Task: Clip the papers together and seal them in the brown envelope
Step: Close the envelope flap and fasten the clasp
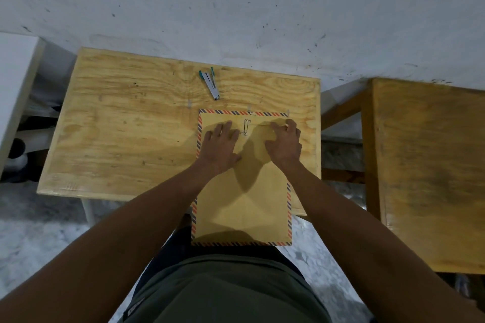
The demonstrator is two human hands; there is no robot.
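Note:
A brown envelope (244, 207) with a red-and-blue striped border lies flat on the wooden table (126, 126), its near end hanging over the table's front edge. Its flap is folded down, and a string-and-button clasp (246, 127) shows between my hands. My left hand (219, 145) rests flat on the flap's left side with straight fingers. My right hand (284, 144) presses on the flap's right side, fingers bent at the tips. No loose papers are visible. A teal and silver stapler (211, 84) lies open at the table's far side.
A white wall (236, 8) stands right behind the table. A second wooden table (430, 173) is to the right, across a narrow gap. A white surface (15, 65) is at the far left. My legs and shirt are below the envelope.

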